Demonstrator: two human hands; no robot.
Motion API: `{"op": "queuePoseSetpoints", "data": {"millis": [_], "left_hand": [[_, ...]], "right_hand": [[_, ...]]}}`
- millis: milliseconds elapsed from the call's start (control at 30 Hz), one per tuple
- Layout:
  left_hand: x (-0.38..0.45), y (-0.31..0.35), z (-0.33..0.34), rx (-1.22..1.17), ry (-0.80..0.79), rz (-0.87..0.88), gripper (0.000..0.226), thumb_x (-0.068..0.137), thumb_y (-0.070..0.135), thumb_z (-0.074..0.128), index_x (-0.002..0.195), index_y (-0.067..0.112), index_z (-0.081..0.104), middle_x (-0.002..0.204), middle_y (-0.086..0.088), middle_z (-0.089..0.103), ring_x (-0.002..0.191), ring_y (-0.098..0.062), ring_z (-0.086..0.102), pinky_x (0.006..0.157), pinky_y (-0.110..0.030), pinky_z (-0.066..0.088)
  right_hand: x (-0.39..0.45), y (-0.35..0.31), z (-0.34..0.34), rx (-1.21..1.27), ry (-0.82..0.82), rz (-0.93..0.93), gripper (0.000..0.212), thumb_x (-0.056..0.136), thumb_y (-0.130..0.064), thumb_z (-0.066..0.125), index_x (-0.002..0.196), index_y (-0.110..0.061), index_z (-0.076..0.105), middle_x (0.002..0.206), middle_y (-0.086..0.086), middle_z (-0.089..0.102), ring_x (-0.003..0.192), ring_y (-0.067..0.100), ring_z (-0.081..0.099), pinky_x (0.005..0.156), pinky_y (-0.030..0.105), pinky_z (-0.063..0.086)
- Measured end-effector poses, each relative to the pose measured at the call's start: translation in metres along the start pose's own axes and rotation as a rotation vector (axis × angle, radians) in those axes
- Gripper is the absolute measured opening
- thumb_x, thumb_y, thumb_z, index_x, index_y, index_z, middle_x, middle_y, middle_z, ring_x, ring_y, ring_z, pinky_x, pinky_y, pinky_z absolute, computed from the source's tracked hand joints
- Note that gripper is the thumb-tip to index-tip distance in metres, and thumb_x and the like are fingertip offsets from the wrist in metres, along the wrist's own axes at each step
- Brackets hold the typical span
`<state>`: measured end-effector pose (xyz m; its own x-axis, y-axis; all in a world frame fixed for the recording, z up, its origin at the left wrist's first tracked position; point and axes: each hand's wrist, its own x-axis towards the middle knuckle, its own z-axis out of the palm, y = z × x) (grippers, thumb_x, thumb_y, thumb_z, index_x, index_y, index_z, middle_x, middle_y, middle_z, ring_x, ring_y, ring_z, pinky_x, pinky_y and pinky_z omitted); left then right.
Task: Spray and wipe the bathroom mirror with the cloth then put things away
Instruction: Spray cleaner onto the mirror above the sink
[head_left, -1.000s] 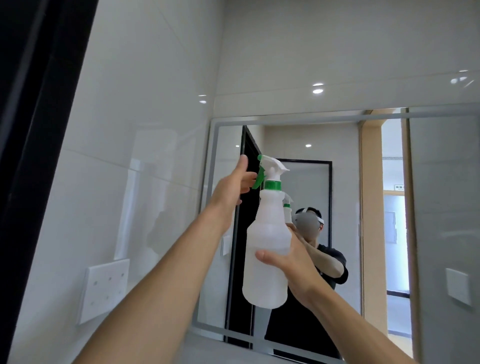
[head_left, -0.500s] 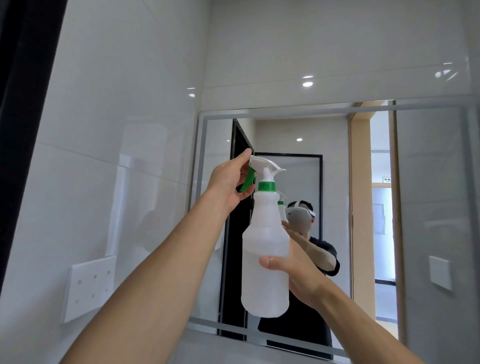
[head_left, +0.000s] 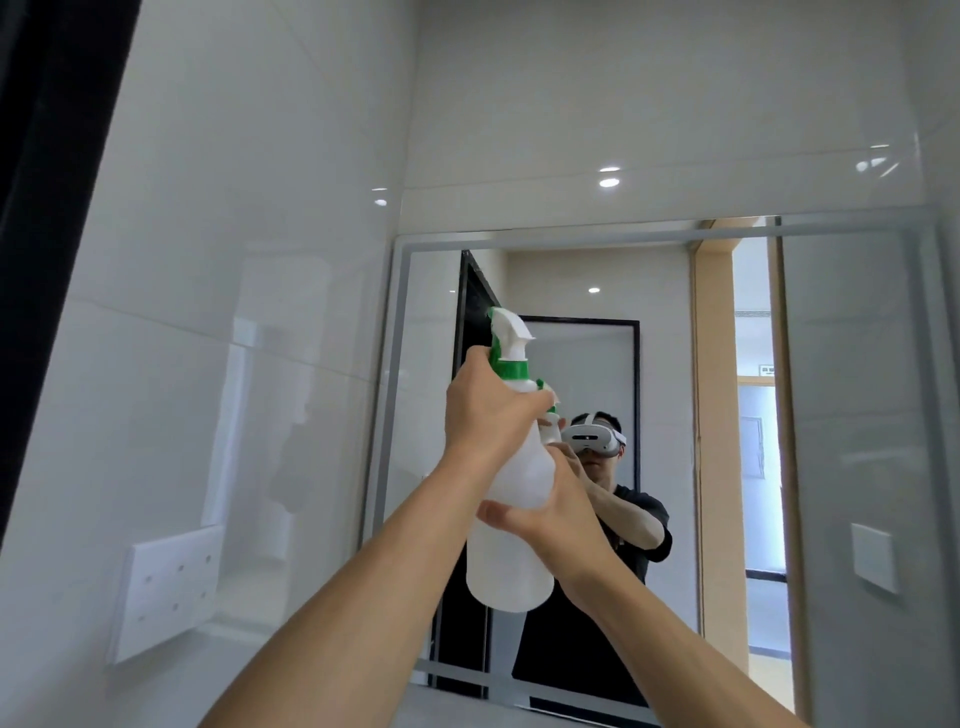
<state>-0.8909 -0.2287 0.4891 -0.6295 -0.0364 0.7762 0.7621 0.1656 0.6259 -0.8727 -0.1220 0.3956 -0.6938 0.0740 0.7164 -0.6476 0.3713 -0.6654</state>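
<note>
Head view: both arms raised toward the mirror (head_left: 841, 415), left hand (head_left: 485, 410) wrapped around the spray bottle (head_left: 511, 561) neck, right hand (head_left: 550, 512) curled gripping its body, bottle upright.

spray bottle (head_left: 511, 566) neck hidden by left hand (head_left: 485, 410) (trigger too), mirror (head_left: 841, 415) cut off right

Both hands hold a white spray bottle (head_left: 511, 566) upright before the mirror (head_left: 670, 291). The left hand (head_left: 485, 410) grips its neck under the green collar; the right hand (head_left: 545, 512) holds its body. A white socket plate (head_left: 166, 587) sits on the left wall.
</note>
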Motion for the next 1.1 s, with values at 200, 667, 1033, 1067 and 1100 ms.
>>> {"op": "queuePoseSetpoints", "data": {"millis": [200, 667, 1033, 1067, 1100], "left_hand": [[-0.001, -0.01, 0.005, -0.002, 0.022, -0.047, 0.03, 0.064, 0.023, 0.078, 0.077, 0.026, 0.052, 0.081, 0.001, 0.066, 0.076, -0.021, 0.065, 0.063, -0.032, 0.052], [-0.008, 0.012, 0.042, -0.14, -0.103, 0.076, 0.038, 0.071, 0.024, 0.08, 0.1, 0.023, 0.054, 0.088, 0.003, 0.061, 0.078, -0.016, 0.063, 0.067, -0.032, 0.051], [-0.021, 0.039, 0.077, -0.164, -0.115, 0.132, 0.028, 0.071, 0.018, 0.077, 0.089, 0.019, 0.055, 0.082, 0.001, 0.063, 0.076, -0.021, 0.064, 0.069, -0.039, 0.054], [-0.022, 0.04, 0.079, -0.172, -0.125, 0.142, 0.027, 0.071, 0.018, 0.077, 0.089, 0.02, 0.056, 0.082, 0.0, 0.064, 0.077, -0.023, 0.066, 0.072, -0.044, 0.057], [-0.024, 0.041, 0.082, -0.191, -0.14, 0.152, 0.026, 0.072, 0.018, 0.077, 0.087, 0.021, 0.055, 0.08, 0.001, 0.064, 0.076, -0.023, 0.068, 0.074, -0.046, 0.058]], "right_hand": [[-0.002, 0.011, 0.004, -0.033, 0.059, 0.023, 0.077, 0.054, -0.042, 0.092, 0.12, -0.032, 0.053, 0.106, -0.015, 0.069, 0.093, 0.002, 0.069, 0.073, 0.029, 0.056], [-0.007, 0.01, -0.032, -0.12, 0.2, -0.021, 0.08, 0.055, -0.046, 0.093, 0.121, -0.038, 0.047, 0.11, -0.016, 0.067, 0.098, -0.002, 0.066, 0.077, 0.027, 0.056], [-0.021, 0.002, -0.073, -0.173, 0.275, -0.019, 0.081, 0.053, -0.048, 0.092, 0.117, -0.041, 0.043, 0.104, -0.032, 0.062, 0.095, -0.007, 0.064, 0.077, 0.028, 0.055], [-0.023, 0.001, -0.075, -0.173, 0.285, -0.014, 0.083, 0.052, -0.049, 0.092, 0.119, -0.041, 0.043, 0.103, -0.031, 0.063, 0.094, -0.007, 0.064, 0.076, 0.026, 0.055], [-0.025, 0.001, -0.078, -0.176, 0.3, -0.01, 0.086, 0.051, -0.05, 0.091, 0.122, -0.04, 0.043, 0.103, -0.028, 0.064, 0.094, -0.006, 0.064, 0.076, 0.025, 0.054]]}}
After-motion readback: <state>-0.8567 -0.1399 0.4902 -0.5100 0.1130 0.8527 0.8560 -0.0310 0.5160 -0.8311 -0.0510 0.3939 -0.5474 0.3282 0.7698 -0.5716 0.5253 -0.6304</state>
